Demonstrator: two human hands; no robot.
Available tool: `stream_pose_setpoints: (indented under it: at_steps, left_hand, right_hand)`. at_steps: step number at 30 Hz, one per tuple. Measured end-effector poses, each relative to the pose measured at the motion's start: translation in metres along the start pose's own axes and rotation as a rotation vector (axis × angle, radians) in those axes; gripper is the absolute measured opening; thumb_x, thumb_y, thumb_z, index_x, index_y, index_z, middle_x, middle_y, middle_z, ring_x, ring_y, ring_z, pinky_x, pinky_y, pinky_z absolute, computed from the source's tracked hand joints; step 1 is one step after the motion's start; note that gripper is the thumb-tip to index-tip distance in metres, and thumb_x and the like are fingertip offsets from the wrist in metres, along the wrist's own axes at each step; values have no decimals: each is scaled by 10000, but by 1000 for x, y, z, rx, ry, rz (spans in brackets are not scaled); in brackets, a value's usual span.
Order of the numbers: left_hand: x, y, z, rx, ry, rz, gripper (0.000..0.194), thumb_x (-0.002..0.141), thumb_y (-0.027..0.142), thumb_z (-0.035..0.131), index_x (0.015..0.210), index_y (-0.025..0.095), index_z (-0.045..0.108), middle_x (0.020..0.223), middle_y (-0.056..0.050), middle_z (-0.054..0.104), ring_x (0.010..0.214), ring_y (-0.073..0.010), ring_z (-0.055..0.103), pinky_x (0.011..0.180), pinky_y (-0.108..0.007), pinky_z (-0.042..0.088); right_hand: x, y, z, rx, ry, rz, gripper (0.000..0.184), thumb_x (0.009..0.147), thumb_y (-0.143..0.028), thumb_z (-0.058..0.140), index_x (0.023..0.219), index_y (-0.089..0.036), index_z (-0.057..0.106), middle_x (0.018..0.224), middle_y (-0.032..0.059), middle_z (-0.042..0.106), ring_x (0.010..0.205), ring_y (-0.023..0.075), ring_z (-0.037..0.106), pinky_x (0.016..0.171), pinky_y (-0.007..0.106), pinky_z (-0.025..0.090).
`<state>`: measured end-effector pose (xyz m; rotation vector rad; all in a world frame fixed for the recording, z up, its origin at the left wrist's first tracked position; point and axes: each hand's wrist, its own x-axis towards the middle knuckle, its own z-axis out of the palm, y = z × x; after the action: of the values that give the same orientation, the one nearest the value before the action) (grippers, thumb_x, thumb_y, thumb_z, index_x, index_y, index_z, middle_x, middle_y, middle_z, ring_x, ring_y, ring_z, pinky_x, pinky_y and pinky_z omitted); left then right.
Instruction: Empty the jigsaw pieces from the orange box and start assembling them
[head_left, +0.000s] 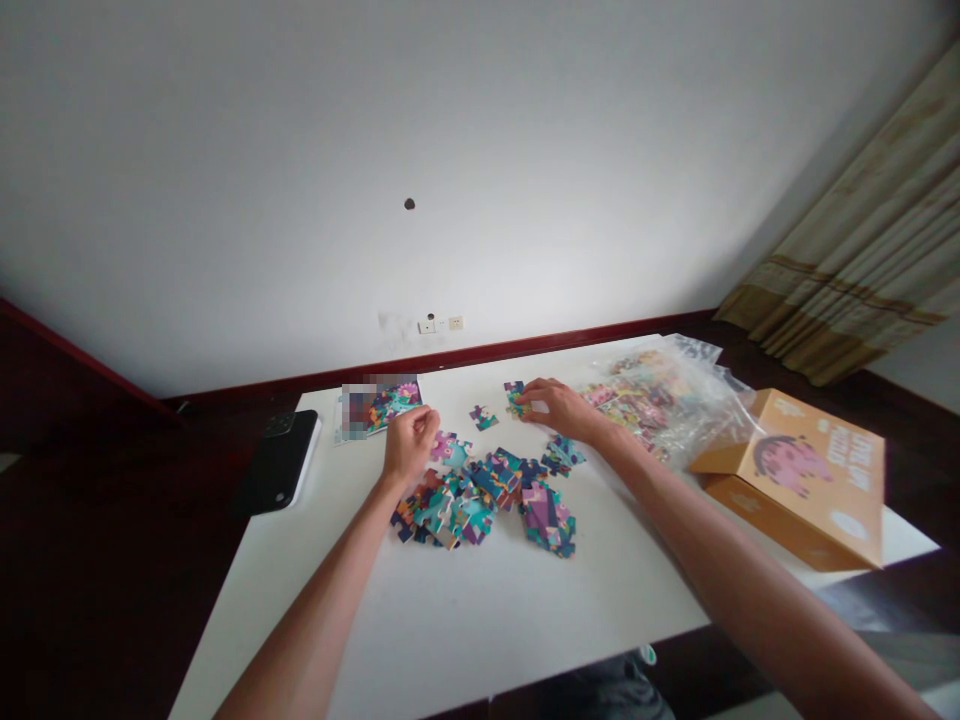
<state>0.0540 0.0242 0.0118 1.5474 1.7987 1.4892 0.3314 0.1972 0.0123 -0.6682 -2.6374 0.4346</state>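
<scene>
A heap of colourful jigsaw pieces lies in the middle of the white table. My left hand hovers at the heap's far left edge, fingers curled into a loose fist; what it holds, if anything, is hidden. My right hand rests further back, fingers pinched on a small joined cluster of pieces. A single loose piece lies between the hands. More pieces sit just below my right wrist.
A black phone lies at the table's left edge. A printed picture sheet sits behind my left hand. Clear plastic bags of pieces and an orange cardboard box fill the right side. A curtain hangs at far right.
</scene>
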Motion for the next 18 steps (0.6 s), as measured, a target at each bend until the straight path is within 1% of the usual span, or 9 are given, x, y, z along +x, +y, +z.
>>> stream_pose_setpoints:
  at_steps: [4,7,10,13,18]
  left_hand:
    - [2,-2,0,8,13,-1,403,942,349,534,596,208,382,542,55,334,520,-104,314,517,-258,235]
    - [2,-2,0,16,20,5,398,938,340,539,589,206,404,536,52,346,519,-106,333,517,-254,249]
    - [3,-1,-1,32,20,12,383,938,331,536,591,203,435,537,42,396,527,-111,372,521,-251,268]
    - [3,0,-1,40,21,10,373,943,333,528,600,199,468,544,35,436,531,-113,400,524,-248,284]
    - [3,1,-1,68,28,9,378,935,335,534,591,198,458,536,39,413,526,-110,384,522,-246,276]
  right_hand:
    - [1,3,0,-24,-26,-25,235,983,-330,669,1174,-251,781,1221,89,726,1124,274,678,1056,440,518]
    - [2,0,0,-37,-38,-42,241,983,-318,664,1185,-246,773,1240,93,725,1154,282,671,1068,445,512]
    - [1,-3,-1,-34,-54,-12,244,979,-298,664,1197,-240,758,1277,94,716,1185,284,668,1076,437,509]
    - [0,-5,-3,-6,-79,16,250,997,-285,633,1219,-241,738,1289,90,714,1172,266,682,1063,412,519]
    - [0,-2,-7,35,-80,-54,267,999,-298,630,1240,-231,722,1277,106,715,1168,267,682,1058,430,524]
